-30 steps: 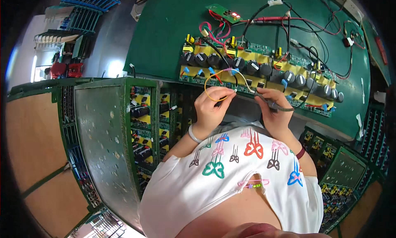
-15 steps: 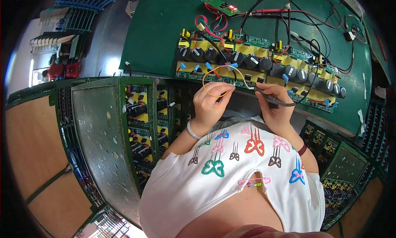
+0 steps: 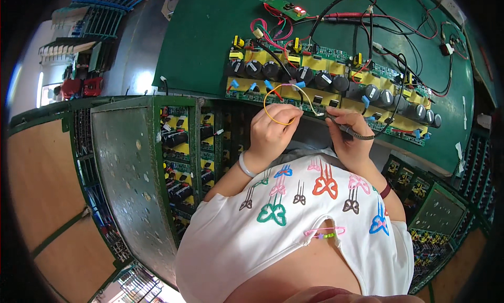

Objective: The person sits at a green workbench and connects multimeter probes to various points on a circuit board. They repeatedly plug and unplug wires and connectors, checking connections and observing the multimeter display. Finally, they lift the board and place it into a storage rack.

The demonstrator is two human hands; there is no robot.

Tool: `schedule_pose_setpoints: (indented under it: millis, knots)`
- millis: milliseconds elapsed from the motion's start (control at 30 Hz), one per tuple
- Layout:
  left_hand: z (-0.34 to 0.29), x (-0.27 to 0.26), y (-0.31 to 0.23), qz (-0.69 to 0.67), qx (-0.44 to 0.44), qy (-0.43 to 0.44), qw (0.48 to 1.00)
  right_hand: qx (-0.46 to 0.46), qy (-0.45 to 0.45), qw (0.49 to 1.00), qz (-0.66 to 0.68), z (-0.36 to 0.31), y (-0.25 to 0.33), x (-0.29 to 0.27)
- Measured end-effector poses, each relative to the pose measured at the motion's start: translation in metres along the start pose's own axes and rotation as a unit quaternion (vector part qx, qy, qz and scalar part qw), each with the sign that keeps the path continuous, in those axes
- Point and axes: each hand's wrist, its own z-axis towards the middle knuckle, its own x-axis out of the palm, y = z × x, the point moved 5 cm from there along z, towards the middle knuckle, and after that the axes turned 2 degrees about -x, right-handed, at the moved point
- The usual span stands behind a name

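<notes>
At the near edge of a long circuit board [image 3: 320, 96], my left hand [image 3: 272, 131] pinches a thin yellow wire [image 3: 272, 116] that loops above the fingers. Its end is hidden by the fingertips. My right hand [image 3: 350, 128] grips a black test probe [image 3: 346, 128], whose ribbed cable sleeve comes out at the hand's right side. A white wire [image 3: 311, 102] comes off the same joint as the yellow one and ends in a small white connector [image 3: 319, 114] beside the right fingertips. Black capacitors [image 3: 322, 79] and yellow parts line the board.
Behind the board, a small green display board [image 3: 284, 8] glows red. Red and black cables [image 3: 367, 16] trail over the green bench [image 3: 210, 35]. Below the bench edge at left, a metal cabinet [image 3: 128, 171] stands beside racks of similar boards [image 3: 176, 140]. More boards [image 3: 420, 179] are racked at right.
Both hands keep their grips and hardly move. The left fingers turn slightly closer to the board, and the bench scene shifts a few pixels rightward in the picture.
</notes>
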Motion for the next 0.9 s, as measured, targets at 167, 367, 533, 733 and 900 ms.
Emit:
schedule_pose_setpoints:
  millis: [167, 367, 533, 733, 900]
  knots:
    - [-0.002, -0.002, -0.003, 0.002, -0.002, 0.009, 1.000, -0.019, 0.012, 1.000, -0.015, 0.000, 0.005, 0.000]
    - [0.001, 0.000, 0.000, 0.000, -0.009, 0.009, 1.000, -0.054, 0.003, 0.997, -0.049, 0.002, 0.005, 0.000]
    - [0.000, -0.002, -0.002, -0.005, -0.019, 0.020, 1.000, -0.039, 0.012, 0.998, -0.049, 0.003, 0.010, 0.002]
    - [0.001, -0.002, -0.002, -0.009, -0.016, 0.016, 1.000, -0.041, 0.011, 0.998, -0.048, 0.003, 0.009, 0.000]
    - [0.001, -0.001, 0.000, 0.001, -0.009, 0.010, 1.000, -0.095, 0.029, 0.990, -0.098, 0.003, 0.021, -0.015]
